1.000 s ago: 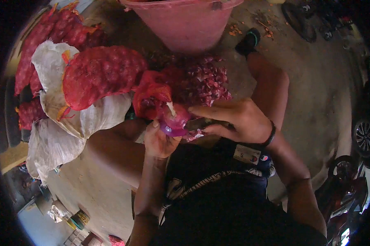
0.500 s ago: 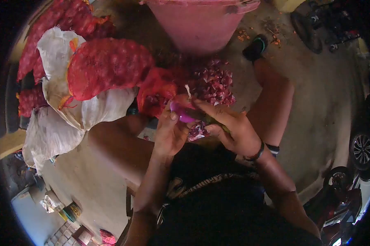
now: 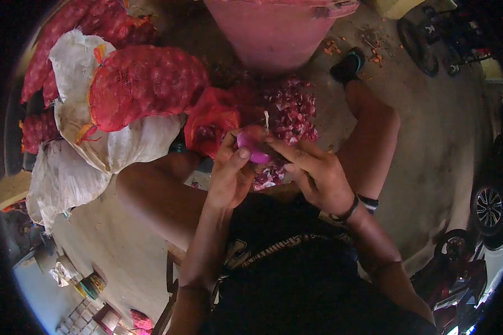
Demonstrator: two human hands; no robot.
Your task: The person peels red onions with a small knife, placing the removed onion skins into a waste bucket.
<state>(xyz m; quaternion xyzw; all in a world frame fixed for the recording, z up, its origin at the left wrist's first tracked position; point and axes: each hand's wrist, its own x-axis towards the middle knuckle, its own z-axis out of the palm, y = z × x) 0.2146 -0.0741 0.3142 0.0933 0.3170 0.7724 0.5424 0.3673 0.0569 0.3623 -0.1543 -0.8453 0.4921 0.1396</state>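
Observation:
A partly peeled red onion [image 3: 252, 146], shiny purple with a pale dry stem sticking up, is in the fingers of my left hand [image 3: 229, 177]. My right hand [image 3: 323, 180] comes in from the other side, its fingers closed around a small knife [image 3: 275, 154]. Only a dark strip of the blade shows against the onion; the handle is hidden in my palm. Below and beyond both hands lies a heap of onion skins [image 3: 291, 111]. An open red mesh bag [image 3: 209, 120] with onions in it lies just past my left hand.
A full mesh sack of onions [image 3: 148, 86] rests on white woven sacks [image 3: 142, 142] at the left, with more onion sacks [image 3: 75, 39] behind. A large pink tub [image 3: 271, 33] stands ahead. My bent legs flank the heap. Vehicle wheels [image 3: 488, 206] show at the right.
The onion is turned slightly in my left hand, and its stem stands a little further right. My right fingers and the knife stay close against it. The view has shifted slightly.

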